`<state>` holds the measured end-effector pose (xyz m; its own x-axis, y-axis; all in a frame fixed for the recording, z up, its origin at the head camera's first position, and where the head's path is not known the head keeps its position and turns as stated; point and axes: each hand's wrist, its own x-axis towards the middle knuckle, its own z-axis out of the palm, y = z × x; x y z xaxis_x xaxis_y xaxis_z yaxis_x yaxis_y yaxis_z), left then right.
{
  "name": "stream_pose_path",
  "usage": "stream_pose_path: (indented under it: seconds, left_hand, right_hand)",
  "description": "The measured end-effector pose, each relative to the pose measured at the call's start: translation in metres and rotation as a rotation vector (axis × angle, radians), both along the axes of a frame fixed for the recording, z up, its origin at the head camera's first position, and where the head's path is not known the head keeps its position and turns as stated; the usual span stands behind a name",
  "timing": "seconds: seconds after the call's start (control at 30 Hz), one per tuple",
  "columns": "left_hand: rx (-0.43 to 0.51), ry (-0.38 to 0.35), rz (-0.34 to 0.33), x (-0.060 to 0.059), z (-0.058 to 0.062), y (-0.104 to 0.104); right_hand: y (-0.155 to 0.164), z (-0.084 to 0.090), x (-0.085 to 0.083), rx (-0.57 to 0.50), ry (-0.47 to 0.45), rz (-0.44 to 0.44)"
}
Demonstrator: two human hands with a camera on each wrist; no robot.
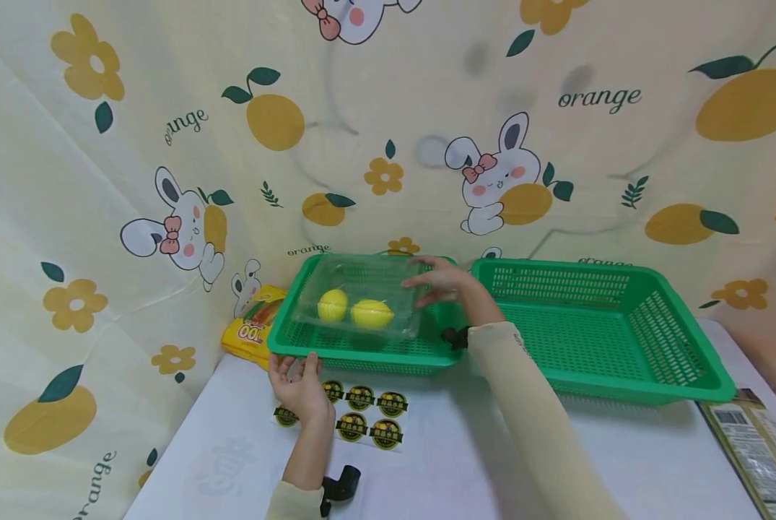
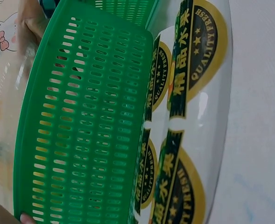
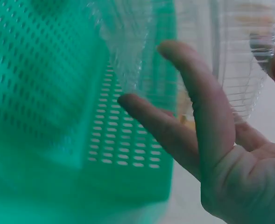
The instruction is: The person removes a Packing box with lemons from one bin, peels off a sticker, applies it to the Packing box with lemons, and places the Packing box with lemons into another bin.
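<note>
Fingers of the right hand (image 1: 441, 283) lie straight against the clear box's (image 1: 362, 303) right end; left hand (image 1: 299, 381), relaxed, touches the near rim of the left basket (image 1: 362, 352).

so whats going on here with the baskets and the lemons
A person's right hand touches a clear plastic box holding two lemons, which sits in the left green basket. The left hand rests on a sticker sheet by that basket's front rim. The right basket looks empty.
</note>
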<state>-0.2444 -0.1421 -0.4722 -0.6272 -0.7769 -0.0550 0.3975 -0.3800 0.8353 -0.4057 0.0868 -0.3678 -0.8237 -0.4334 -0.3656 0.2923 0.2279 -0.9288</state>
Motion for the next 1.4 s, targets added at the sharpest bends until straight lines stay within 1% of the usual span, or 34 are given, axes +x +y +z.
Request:
stream_pose_path:
  seconds: [0.2,0.3,0.47,0.57,0.67,0.87,0.93,1.1,1.2,1.4]
  left_hand:
    - [-0.018,-0.002,0.002,0.000,-0.001,0.001]
    - [-0.013,0.000,-0.001,0.000,-0.001,0.001]
    - [-0.008,0.012,0.005,-0.001,0.000,0.001]
    - [-0.005,0.008,0.009,-0.001,0.001,0.001]
    - [0.008,0.005,0.007,-0.001,0.001,0.000]
    - [0.024,0.027,0.004,-0.001,0.000,0.000]
    - [0.023,0.030,0.005,-0.001,0.000,0.000]
    - [0.020,0.035,0.007,-0.002,0.000,-0.001]
    - [0.015,0.035,0.012,-0.002,0.000,-0.001]
    - [-0.012,0.019,0.010,-0.002,0.001,0.000]
  right_hand:
    - [0.021,0.019,0.008,-0.019,-0.005,0.049]
    - [0.032,0.029,0.012,-0.023,-0.010,0.078]
    - [0.048,0.041,0.018,-0.025,0.016,0.114]
    - [0.056,0.044,0.022,-0.016,0.032,0.138]
    - [0.065,0.045,0.027,-0.017,0.028,0.152]
    - [0.077,0.047,0.039,-0.047,0.033,0.189]
    - [0.080,0.048,0.044,-0.042,0.039,0.200]
    - [0.087,0.049,0.059,-0.009,0.049,0.216]
    - [0.092,0.050,0.068,-0.011,0.053,0.212]
    - [0.106,0.050,0.094,-0.021,0.093,0.195]
